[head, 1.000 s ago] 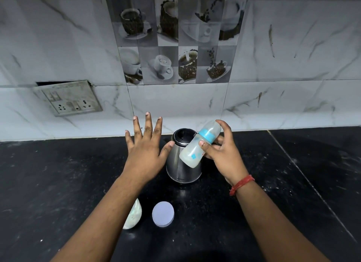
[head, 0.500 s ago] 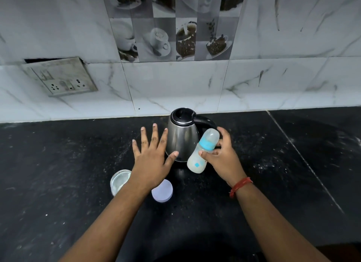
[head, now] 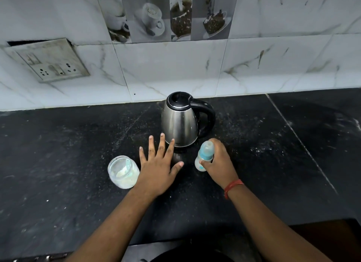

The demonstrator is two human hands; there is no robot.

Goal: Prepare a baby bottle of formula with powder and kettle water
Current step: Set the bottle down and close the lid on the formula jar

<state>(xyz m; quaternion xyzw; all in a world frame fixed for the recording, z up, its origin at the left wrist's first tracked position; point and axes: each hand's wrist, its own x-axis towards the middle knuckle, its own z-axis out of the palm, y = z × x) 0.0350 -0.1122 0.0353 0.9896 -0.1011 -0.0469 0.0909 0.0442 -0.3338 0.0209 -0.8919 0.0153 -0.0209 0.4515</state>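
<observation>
Two bare hands reach over one dark stone counter (head: 68, 164) that runs along a pale tiled wall. Largest of the things on it is one steel kettle (head: 180, 123), standing upright at the back centre with its black lid shut and its handle turned to the right, likely so the right hand can take it.

One open glass jar (head: 123, 172) of white formula powder comes next. It stands front left of the kettle, with a pale scoop resting inside, probably left open for easy scooping.

One left hand (head: 158, 170) is spread flat with fingers apart, palm down, gripping nothing. It sits just right of the jar, its fingertips reaching toward the kettle's base. Whether it presses on the counter or hovers cannot be told.

One right hand (head: 219, 164) is wrapped around the smallest item, one baby bottle (head: 204, 156). The bottle is near the front right of the kettle, upright, slightly tilted, with its blue collar and teat cap on, and looks milky inside. Its base seems at or close to the counter. The hand appears to be setting it down, which suggests the task is nearly finished.
</observation>
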